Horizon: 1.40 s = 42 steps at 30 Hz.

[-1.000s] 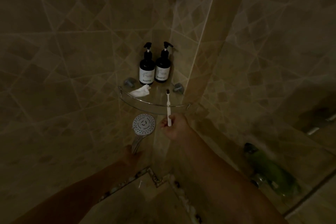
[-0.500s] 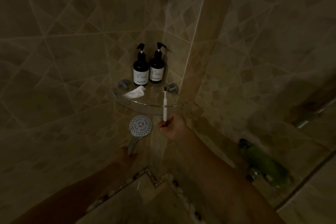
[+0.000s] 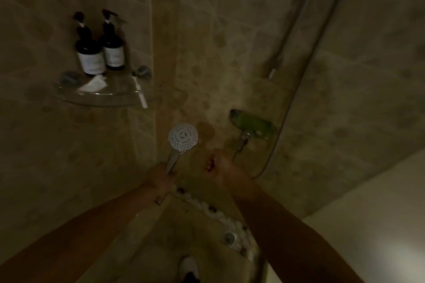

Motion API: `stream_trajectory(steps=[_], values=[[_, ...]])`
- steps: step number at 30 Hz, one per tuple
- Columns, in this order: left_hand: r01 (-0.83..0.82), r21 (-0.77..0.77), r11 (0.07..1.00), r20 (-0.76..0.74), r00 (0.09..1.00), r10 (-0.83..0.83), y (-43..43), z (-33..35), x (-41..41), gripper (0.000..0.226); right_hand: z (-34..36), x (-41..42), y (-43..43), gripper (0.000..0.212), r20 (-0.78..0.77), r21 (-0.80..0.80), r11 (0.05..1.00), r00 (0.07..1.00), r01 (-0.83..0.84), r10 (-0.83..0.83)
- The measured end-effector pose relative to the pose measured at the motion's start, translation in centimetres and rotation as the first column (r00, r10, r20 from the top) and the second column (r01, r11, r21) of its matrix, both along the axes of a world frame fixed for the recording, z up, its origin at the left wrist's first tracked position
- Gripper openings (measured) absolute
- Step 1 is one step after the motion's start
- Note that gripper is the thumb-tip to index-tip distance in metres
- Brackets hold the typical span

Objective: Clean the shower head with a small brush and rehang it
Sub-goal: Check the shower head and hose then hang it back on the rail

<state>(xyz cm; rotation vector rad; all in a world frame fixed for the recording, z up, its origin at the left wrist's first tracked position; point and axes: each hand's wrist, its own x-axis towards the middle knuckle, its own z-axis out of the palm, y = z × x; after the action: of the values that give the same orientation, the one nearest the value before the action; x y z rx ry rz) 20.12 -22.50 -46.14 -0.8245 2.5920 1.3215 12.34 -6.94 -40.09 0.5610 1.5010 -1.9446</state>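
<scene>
My left hand (image 3: 162, 178) grips the chrome handle of the round white shower head (image 3: 183, 136), whose dotted face points up at me. The small white brush (image 3: 139, 91) lies on the glass corner shelf (image 3: 101, 99), its handle sticking out over the right end of the rim. My right hand (image 3: 220, 167) hovers to the right of the shower head and holds nothing; its fingers are loosely curled. Up the right wall run the shower hose (image 3: 292, 89) and a rail (image 3: 296, 16).
Two dark pump bottles (image 3: 90, 53) and a crumpled white cloth (image 3: 93, 84) sit on the shelf. A green tap fitting (image 3: 251, 125) juts from the wall just beyond my right hand. A pebble strip (image 3: 207, 207) and a drain (image 3: 230, 236) mark the floor below.
My right hand has laid the brush on the shelf and let go, then dropped back to the right. The view has swung right, bringing the hose and rail into sight.
</scene>
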Motion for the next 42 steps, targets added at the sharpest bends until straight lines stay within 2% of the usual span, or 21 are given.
stream_trajectory(steps=[2, 6, 9, 11, 13, 15, 18, 21, 24, 29, 34, 36, 38, 42], values=[[0.053, 0.027, 0.998, -0.047, 0.998, -0.052, 2.6, 0.4, -0.4, 0.016, -0.9, 1.1, 3.4, 0.039, -0.056, 0.141, 0.99, 0.998, 0.014, -0.006], [0.146, 0.053, 0.988, -0.151, 0.979, -0.137, 6.9, 3.2, -1.5, 0.026, 0.4, 1.7, 8.2, 0.038, -0.158, 0.21, 0.976, 0.987, 0.049, -0.016], [0.215, 0.003, 0.977, -0.275, 0.939, -0.206, 9.8, 7.2, -3.7, 0.029, 3.1, 0.7, 10.8, 0.037, -0.294, 0.322, 0.945, 0.955, 0.05, 0.05], [0.192, -0.015, 0.981, -0.385, 0.905, -0.183, 11.5, 11.2, -5.6, 0.031, 6.6, -0.8, 12.2, 0.035, -0.432, 0.383, 0.921, 0.895, 0.072, 0.11], [0.172, -0.01, 0.985, -0.498, 0.854, -0.154, 13.2, 15.6, -7.8, 0.032, 10.9, -2.9, 13.6, 0.031, -0.551, 0.523, 0.846, 0.798, 0.103, 0.244], [0.144, -0.001, 0.99, -0.595, 0.795, -0.117, 14.5, 20.6, -9.7, 0.033, 15.7, -5.3, 14.8, 0.028, -0.597, 0.606, 0.786, 0.726, 0.128, 0.342], [0.111, 0.05, 0.993, -0.691, 0.721, -0.045, 16.1, 27.7, -12.2, 0.034, 22.8, -8.3, 16.6, 0.04, -0.674, 0.647, 0.722, 0.626, 0.244, 0.393], [0.108, 0.095, 0.99, -0.804, 0.595, 0.012, 17.1, 33.9, -14.4, 0.031, 29.1, -10.4, 17.9, 0.031, -0.779, 0.609, 0.695, 0.454, 0.383, 0.432], [0.109, 0.058, 0.992, -0.882, 0.471, -0.001, 17.9, 39.4, -15.9, 0.029, 34.9, -11.5, 18.5, 0.03, -0.848, 0.525, 0.705, 0.36, 0.476, 0.388], [0.159, 0.028, 0.987, -0.935, 0.352, -0.03, 17.9, 46.9, -18.9, 0.031, 43.8, -13.3, 17.6, 0.032, -0.892, 0.431, 0.681, 0.163, 0.593, 0.422], [0.152, 0.004, 0.988, -0.976, 0.217, -0.03, 15.6, 53.5, -21.5, 0.034, 50.6, -15.5, 15.8, 0.04, -0.904, 0.32, 0.612, 0.039, 0.723, 0.426], [0.175, -0.016, 0.984, -0.977, 0.205, -0.053, 14.7, 55.8, -22.6, 0.032, 52.4, -16.7, 15.4, 0.041, -0.911, 0.278, 0.585, 0.017, 0.762, 0.411], [0.217, -0.017, 0.976, -0.979, 0.196, -0.06, 14.1, 57.4, -23.9, 0.028, 53.5, -18.1, 15.2, 0.04, -0.916, 0.262, 0.531, 0.035, 0.806, 0.399], [0.255, -0.051, 0.966, -0.981, 0.169, -0.096, 13.8, 58.5, -26.5, 0.024, 53.5, -21.5, 14.8, 0.038, -0.903, 0.337, 0.467, 0.14, 0.818, 0.405]])
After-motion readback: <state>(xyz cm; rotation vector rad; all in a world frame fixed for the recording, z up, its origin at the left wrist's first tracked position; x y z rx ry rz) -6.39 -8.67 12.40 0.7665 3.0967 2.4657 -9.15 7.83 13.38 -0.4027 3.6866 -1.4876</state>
